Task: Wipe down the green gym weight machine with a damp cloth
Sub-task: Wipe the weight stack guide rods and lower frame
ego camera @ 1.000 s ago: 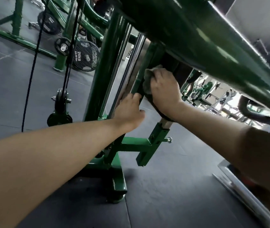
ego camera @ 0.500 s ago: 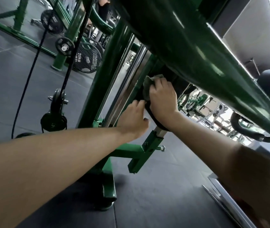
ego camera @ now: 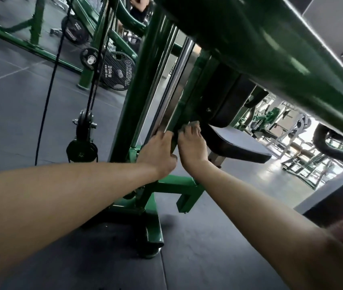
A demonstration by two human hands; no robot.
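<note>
The slanted green post (ego camera: 179,114) of the weight machine served as the landmark. Left of the post, chrome guide rods (ego camera: 166,97) ran parallel and close, leaving only narrow slots between them. The left hand (ego camera: 156,155) wrapped the post from the left; the right hand (ego camera: 191,147) lay against it from the right, with a scrap of cloth (ego camera: 193,123) showing at its fingertips. Right of the post, a black seat pad (ego camera: 239,145) and a black block (ego camera: 225,97) above it closed off that side. Above the post, a thick green beam (ego camera: 281,53) crossed overhead. Farther left, black cables (ego camera: 49,91) and a pulley (ego camera: 83,126) hung in open floor space. Below the post, the green base bracket (ego camera: 179,185) projected over bare dark floor (ego camera: 208,248).
</note>
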